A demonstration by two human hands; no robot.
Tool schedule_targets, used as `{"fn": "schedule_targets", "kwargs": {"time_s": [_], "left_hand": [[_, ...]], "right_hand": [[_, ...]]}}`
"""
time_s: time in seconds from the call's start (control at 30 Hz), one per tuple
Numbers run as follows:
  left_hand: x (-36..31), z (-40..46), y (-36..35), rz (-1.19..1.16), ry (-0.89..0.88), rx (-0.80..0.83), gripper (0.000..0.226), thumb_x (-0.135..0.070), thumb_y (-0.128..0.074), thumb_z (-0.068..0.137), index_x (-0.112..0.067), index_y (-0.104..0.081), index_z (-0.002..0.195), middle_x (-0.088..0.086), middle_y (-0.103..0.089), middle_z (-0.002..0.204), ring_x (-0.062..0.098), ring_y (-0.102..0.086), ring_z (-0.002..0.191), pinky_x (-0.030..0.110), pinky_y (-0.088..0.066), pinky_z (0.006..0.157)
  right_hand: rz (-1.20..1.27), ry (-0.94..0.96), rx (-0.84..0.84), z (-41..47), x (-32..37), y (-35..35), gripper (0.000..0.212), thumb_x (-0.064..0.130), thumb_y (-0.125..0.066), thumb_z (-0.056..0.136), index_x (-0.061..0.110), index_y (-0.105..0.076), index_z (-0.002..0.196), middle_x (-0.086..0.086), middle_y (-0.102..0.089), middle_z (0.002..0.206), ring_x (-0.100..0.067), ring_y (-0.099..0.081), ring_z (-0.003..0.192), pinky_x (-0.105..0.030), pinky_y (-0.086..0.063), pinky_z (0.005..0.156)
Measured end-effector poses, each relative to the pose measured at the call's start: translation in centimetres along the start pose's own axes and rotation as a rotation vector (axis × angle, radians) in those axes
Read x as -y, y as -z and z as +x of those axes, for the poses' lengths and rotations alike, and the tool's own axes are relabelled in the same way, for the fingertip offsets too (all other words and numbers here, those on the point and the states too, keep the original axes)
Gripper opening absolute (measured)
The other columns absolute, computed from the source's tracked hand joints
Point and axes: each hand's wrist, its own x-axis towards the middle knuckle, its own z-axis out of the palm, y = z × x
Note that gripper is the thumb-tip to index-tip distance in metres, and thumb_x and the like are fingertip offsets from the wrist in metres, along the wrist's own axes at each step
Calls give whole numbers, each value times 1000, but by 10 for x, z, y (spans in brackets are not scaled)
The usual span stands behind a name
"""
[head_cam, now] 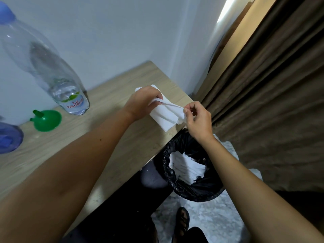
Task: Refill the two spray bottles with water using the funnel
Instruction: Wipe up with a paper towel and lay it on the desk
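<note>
Left hand (140, 100) gripping tissue (166, 116) at table (108, 141) corner, right hand (197, 120) pinching its pulled-out end, green funnel (46, 121) mouth-down beside water bottle (52, 72) at left, blue bottle (8, 137) at frame edge, black-lined bin (189, 165) holding crumpled tissues below.

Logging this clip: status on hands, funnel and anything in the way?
Left hand grips tissue stack; right hand pinches one sheet. Funnel mouth-down on table, untouched, beside water bottle. Nothing blocking.

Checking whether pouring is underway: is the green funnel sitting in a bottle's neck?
No, the green funnel lies wide mouth down on the wooden table, beside the water bottle.
</note>
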Motion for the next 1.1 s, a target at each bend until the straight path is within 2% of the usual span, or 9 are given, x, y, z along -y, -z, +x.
{"fn": "schedule_targets", "kwargs": {"time_s": [0.2, 0.37, 0.5, 0.6, 0.73, 0.83, 0.9, 0.97, 1.1], "left_hand": [[-1, -2, 19, 50, 124, -112, 13, -24, -61, 91, -19, -69, 100, 0, -68, 105, 26, -58, 108, 40, -47, 89], [-8, 0, 27, 109, 256, -176, 14, -24, -67, 87, -20, -73, 100, 4, -71, 113, 27, -58, 123, 35, -42, 96], [-13, -3, 37, 74, 272, -201, 14, -27, -60, 89, -24, -69, 99, -7, -70, 106, 22, -60, 111, 33, -43, 87], [-15, -18, 47, 26, 281, -221, 10, -28, -62, 96, -24, -69, 101, -9, -70, 102, 20, -62, 104, 37, -48, 83], [-18, -52, 60, -78, 339, -324, 6, -22, -70, 94, -20, -73, 99, -10, -73, 96, 17, -68, 95, 32, -49, 84], [-23, -88, 70, -141, 416, -387, 6, -20, -72, 91, -18, -73, 96, -5, -75, 92, 15, -70, 90, 36, -55, 87], [-29, -117, 76, -190, 510, -423, 4, -20, -73, 91, -20, -73, 96, -7, -73, 88, 5, -68, 85, 30, -56, 84], [-34, -151, 81, -188, 612, -456, 7, -19, -76, 92, -23, -74, 97, -13, -68, 82, -6, -60, 75, 16, -48, 74], [-47, -224, 86, -203, 742, -524, 8, -12, -76, 92, -18, -75, 97, -8, -63, 75, -3, -54, 63, 12, -41, 65]], "right_hand": [[5, 23, -17, 0, 5, 14, 6, 14, -63, 98, 17, -66, 94, 2, -69, 89, -18, -63, 80, -42, -56, 79], [5, 51, -37, 0, 10, 26, 7, 10, -62, 98, 15, -65, 93, 0, -68, 87, -18, -62, 78, -38, -54, 75], [16, 65, -25, 0, 13, 34, 6, 11, -62, 98, 14, -65, 94, 0, -68, 87, -16, -61, 77, -33, -52, 74], [41, 72, -12, 1, 16, 35, 6, 12, -63, 98, 16, -66, 94, 3, -66, 86, -14, -59, 77, -29, -50, 73], [90, 103, 15, 0, 28, 27, 8, 11, -63, 98, 17, -65, 95, 5, -67, 84, -11, -60, 75, -30, -51, 75], [126, 135, 55, -2, 42, 14, 8, 11, -63, 99, 19, -66, 98, 5, -69, 87, -14, -65, 74, -27, -52, 73], [159, 151, 103, -5, 51, 0, 10, 13, -63, 99, 23, -64, 98, 3, -70, 92, -19, -65, 72, -28, -51, 70], [203, 159, 162, -12, 61, -16, 11, 15, -62, 99, 26, -64, 98, 8, -68, 93, -12, -57, 63, -29, -49, 65], [238, 160, 309, -37, 76, -51, 10, 15, -61, 99, 24, -65, 97, 16, -64, 93, -11, -47, 60, -24, -44, 65]]}}
